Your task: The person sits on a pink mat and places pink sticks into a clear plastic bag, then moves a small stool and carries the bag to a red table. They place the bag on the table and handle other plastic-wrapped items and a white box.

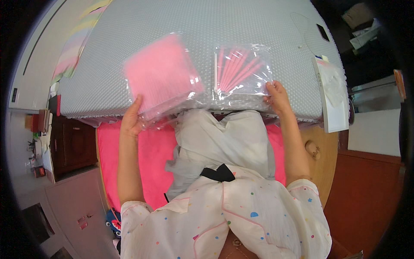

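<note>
My left hand (pixel 132 117) grips the near left corner of a clear plastic bag holding a flat pink stack (pixel 163 76). That bag is slightly blurred and tilted over the mattress edge, and what the stack is made of cannot be told. Between the thumb and fingers of my right hand (pixel 277 97) is the near right corner of a second clear bag (pixel 258 88). Inside it several thin pink sticks (pixel 237 71) fan out, with a white strip along the left side. The two bags lie side by side, a little apart.
A grey dotted mattress cover (pixel 233 22) spreads before me. At its right edge rests a white tray (pixel 334 113), with a dark phone (pixel 322 32) farther back. A striped cloth (pixel 77 45) lies at the left, and a dark wooden cabinet (pixel 72 142) stands beside the bed.
</note>
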The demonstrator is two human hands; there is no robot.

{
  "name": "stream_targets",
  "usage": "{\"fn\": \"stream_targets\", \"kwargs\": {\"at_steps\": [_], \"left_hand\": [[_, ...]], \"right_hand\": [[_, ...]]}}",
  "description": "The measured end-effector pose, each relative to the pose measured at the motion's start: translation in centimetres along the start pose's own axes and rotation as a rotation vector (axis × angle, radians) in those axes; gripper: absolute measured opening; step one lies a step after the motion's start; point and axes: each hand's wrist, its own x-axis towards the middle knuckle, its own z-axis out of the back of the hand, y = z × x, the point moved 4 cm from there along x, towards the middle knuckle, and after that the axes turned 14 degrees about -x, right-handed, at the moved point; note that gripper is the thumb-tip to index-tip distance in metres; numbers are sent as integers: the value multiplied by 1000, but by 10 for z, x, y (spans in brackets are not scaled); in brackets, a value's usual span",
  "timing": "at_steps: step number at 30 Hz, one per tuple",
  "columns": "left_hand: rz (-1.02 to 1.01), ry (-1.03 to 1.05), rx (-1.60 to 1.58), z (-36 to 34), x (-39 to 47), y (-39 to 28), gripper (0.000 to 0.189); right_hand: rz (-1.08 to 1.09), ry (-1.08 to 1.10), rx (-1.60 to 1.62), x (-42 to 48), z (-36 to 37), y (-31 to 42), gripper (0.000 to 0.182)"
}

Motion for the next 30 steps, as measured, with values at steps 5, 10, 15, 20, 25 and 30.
{"fn": "stream_targets", "kwargs": {"at_steps": [5,10,15,20,25,30], "left_hand": [[161,95,132,-75,8,79,45],[174,209,328,-132,-1,145,43],[27,265,471,-153,-14,175,49],[60,328,491,-172,-16,214,56],[61,526,541,-217,-24,279,55],[198,625,598,-259,-23,325,66]], "right_hand": [[135,47,108,-43,-4,7,17],[167,-9,138,-87,1,-6,21],[185,-119,205,-119,24,-36,21],[218,-273,80,-142,56,-51,34],[85,-315,-118,-170,95,-46,53],[17,-524,237,-194,188,-48,55]]}}
